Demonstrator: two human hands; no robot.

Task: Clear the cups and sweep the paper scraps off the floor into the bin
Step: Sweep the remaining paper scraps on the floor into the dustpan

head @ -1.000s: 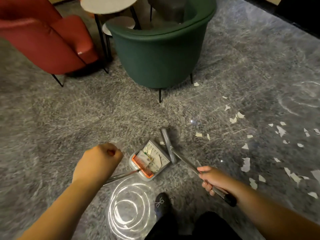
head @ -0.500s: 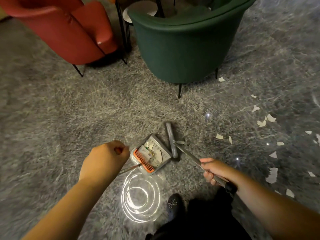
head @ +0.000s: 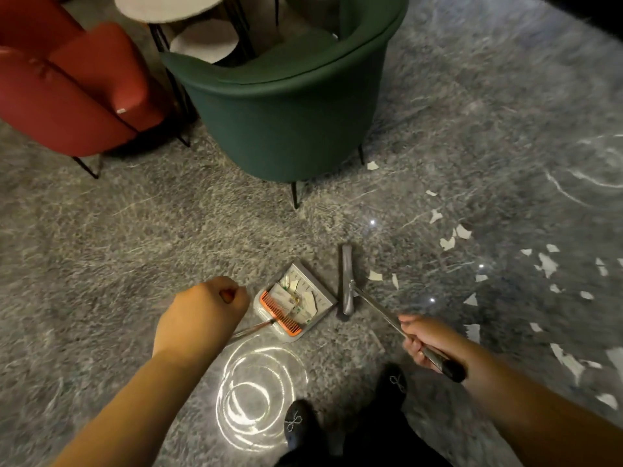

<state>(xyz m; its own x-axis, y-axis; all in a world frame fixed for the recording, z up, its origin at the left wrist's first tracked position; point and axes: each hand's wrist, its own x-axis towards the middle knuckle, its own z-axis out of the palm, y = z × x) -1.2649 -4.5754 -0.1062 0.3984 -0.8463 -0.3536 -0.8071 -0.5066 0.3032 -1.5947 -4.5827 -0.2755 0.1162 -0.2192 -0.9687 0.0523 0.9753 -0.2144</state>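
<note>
A grey dustpan (head: 323, 291) with an orange comb edge lies on the floor in front of me, holding several paper scraps. My left hand (head: 199, 315) grips the top of its thin metal handle (head: 251, 329). My right hand (head: 429, 338) grips the metal handle of a broom whose grey head (head: 346, 279) rests on the floor just right of the dustpan. Two white scraps (head: 375, 275) lie beside the broom head. Several more paper scraps (head: 546, 264) are scattered over the floor to the right.
A green armchair (head: 286, 112) stands straight ahead, a red armchair (head: 67, 96) to its left. Small round tables (head: 168, 8) stand behind them. The grey marble floor is glossy with light reflections (head: 259, 396). My dark shoes (head: 296, 423) are at the bottom.
The view shifted slightly. The broom head has moved a little to the right, away from the dustpan mouth. Both hands keep their grips.
</note>
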